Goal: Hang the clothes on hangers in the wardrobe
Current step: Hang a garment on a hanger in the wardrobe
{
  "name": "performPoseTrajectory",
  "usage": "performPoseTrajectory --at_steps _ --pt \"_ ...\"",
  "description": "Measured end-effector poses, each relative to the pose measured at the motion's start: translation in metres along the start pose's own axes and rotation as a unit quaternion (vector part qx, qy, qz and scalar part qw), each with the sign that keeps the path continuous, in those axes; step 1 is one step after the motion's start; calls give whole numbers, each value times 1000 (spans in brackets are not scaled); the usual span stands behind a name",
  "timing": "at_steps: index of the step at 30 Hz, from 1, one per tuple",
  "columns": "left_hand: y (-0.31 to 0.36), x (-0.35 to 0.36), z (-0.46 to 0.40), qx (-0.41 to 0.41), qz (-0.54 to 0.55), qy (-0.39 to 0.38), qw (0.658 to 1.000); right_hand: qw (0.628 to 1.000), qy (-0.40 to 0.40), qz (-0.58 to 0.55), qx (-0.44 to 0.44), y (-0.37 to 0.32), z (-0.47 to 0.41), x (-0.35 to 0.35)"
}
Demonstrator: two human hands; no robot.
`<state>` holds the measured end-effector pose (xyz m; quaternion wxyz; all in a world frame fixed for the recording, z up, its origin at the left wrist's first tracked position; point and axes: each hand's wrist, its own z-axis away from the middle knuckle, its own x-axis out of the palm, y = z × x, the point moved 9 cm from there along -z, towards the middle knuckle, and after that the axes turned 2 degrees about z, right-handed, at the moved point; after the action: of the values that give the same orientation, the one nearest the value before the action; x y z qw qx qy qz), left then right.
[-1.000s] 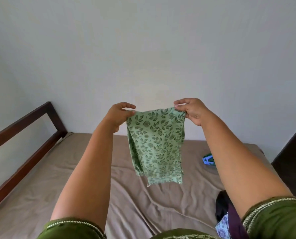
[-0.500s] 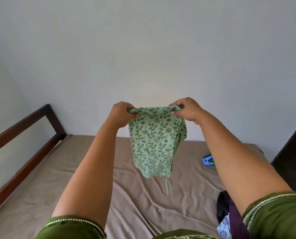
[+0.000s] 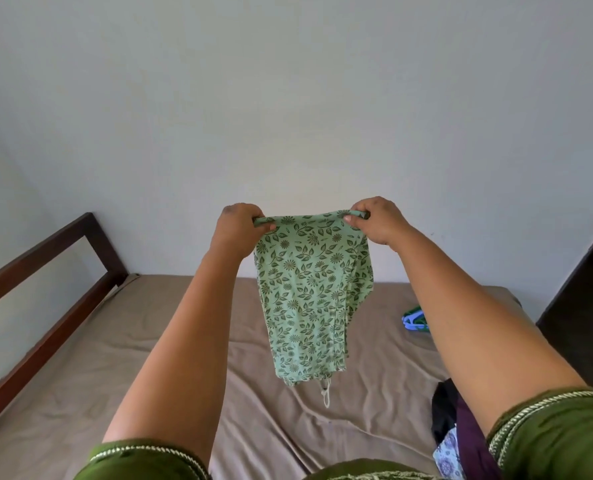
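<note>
A light green garment with a dark leaf-and-flower print [image 3: 309, 292] hangs folded in the air above the bed. My left hand [image 3: 238, 230] grips its top left corner, fingers curled round the edge. My right hand [image 3: 374, 221] grips the top right corner the same way. A white drawstring dangles from the garment's lower edge. Blue and green hangers [image 3: 414, 320] lie on the bed at the right, partly hidden behind my right arm. No wardrobe can be made out for certain.
A bed with a brown sheet [image 3: 132, 358] fills the lower view, with a dark wooden frame [image 3: 46, 282] along its left side. A pile of dark, purple and patterned clothes [image 3: 452, 431] lies at the lower right. A dark panel [image 3: 586, 268] stands at the right edge.
Both hands have turned over and rolled the garment's top edge toward me. The cloth has folded narrower and swung, and the drawstring now hangs below it.
</note>
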<state>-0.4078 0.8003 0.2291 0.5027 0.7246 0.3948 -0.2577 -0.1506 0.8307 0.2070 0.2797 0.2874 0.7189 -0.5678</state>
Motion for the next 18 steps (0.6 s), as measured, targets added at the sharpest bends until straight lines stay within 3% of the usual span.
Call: performPoseTrajectory --at_steps 4,8,11,13,16,18 --pt "4 4 0 26 -4 34 999 989 3 145 7 -5 1 -6" --pt "34 10 9 124 13 82 989 937 -26 347 24 -13 18 -1" --pt "58 34 13 190 19 8 981 962 -64 263 -44 -33 33 32" --pt "63 44 15 201 38 -33 978 978 -138 156 2 -25 41 50" --pt "49 56 14 189 62 -80 977 950 -279 105 89 -3 59 74" --pt "37 64 12 182 86 -93 975 937 -322 17 136 4 71 84"
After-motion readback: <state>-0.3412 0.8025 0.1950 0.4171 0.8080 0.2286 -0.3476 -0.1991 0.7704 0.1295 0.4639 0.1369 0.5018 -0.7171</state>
